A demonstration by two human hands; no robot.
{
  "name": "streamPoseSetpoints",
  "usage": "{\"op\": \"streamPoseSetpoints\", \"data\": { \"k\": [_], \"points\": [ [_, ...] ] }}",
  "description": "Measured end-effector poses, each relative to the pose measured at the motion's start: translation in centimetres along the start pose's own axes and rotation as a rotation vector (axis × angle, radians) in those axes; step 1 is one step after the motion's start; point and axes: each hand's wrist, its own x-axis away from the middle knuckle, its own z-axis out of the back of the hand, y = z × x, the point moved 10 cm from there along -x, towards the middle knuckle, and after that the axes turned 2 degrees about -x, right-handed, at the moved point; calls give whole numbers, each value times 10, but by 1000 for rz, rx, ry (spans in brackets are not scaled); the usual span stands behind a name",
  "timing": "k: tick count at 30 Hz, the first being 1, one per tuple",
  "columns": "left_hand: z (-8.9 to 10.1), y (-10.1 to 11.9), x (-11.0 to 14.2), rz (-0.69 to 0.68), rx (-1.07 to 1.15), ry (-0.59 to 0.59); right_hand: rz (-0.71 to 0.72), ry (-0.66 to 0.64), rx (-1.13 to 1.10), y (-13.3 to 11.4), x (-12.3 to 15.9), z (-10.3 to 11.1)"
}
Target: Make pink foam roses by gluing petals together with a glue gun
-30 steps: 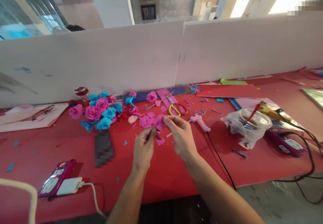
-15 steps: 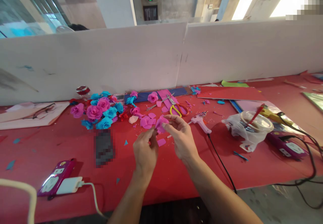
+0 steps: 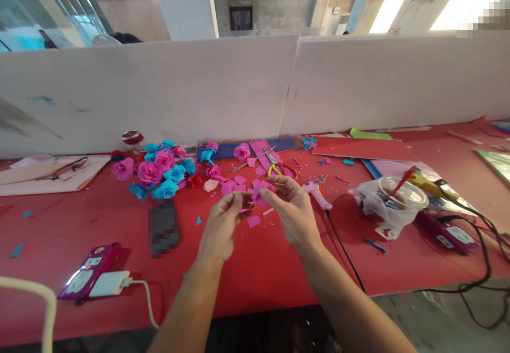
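Over the middle of the red table, my right hand (image 3: pixel 297 212) pinches a pink paper flower (image 3: pixel 260 190) between thumb and fingers. My left hand (image 3: pixel 220 226) is beside it on the left, thumb and forefinger pressed together on what looks like the flower's thin stem; the fingers partly hide it. Loose pink paper petals (image 3: pixel 254 221) lie under and behind the hands. Just beyond them are scissors (image 3: pixel 274 157) with yellow and orange handles on a pink paper strip. A pink glue gun (image 3: pixel 319 194) lies right of my right hand.
Finished pink and blue paper roses (image 3: pixel 150 173) are bunched at the left, behind a blurred dark slab (image 3: pixel 164 228). A purple power strip (image 3: pixel 88 273) with a white charger is at front left. On the right stand a bagged plastic tub (image 3: pixel 402 192) and a yellow glue gun (image 3: pixel 428 182).
My hands have moved slightly apart, the left one leftward and the right one rightward. The pink flower has shifted a little right, still in my right hand. The view has shifted slightly.
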Motion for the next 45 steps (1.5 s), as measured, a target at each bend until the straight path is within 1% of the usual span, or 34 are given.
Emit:
{"op": "streamPoseSetpoints", "data": {
  "k": [3, 5, 9, 13, 18, 22, 25, 29, 31, 33, 35, 37, 39, 42, 45],
  "points": [
    [-14, -8, -8, 189, 108, -153, -24, -19, -15, -2, 0, 1],
    [-20, -8, -9, 250, 132, -220, -40, -34, -22, -4, 1, 0],
    [-24, -5, -6, 294, 159, -264, -66, -77, -54, -6, 3, -4],
    [-28, -5, 1, 326, 179, -317, -67, -155, -78, -10, 5, -11],
    [-26, -7, 6, 339, 232, -357, -50, -231, -46, -12, 7, -17],
    [-28, -6, 9, 321, 247, -387, -30, -264, 6, -15, 6, -20],
    [-26, -4, 9, 287, 247, -341, -42, -273, 23, -17, 5, -22],
    [-19, 3, 8, 185, 344, -176, 22, -198, 27, -21, 14, -15],
    [-16, 3, 8, 145, 404, -103, 42, -199, 79, -14, 24, -14],
    [-15, 0, 9, 126, 433, -57, 29, -245, 144, 0, 36, -19],
    [-14, -6, 10, 124, 438, -20, 33, -235, 162, 10, 42, -19],
    [-14, -10, 11, 119, 434, -6, 43, -192, 137, 14, 44, -16],
    [-15, -12, 11, 102, 427, -18, 54, -164, 118, 15, 43, -14],
    [-14, -11, 12, 84, 415, -28, 83, -149, 135, 11, 41, -14],
    [-11, -8, 12, 71, 390, -7, 99, -135, 141, 10, 43, -12]
  ]
}}
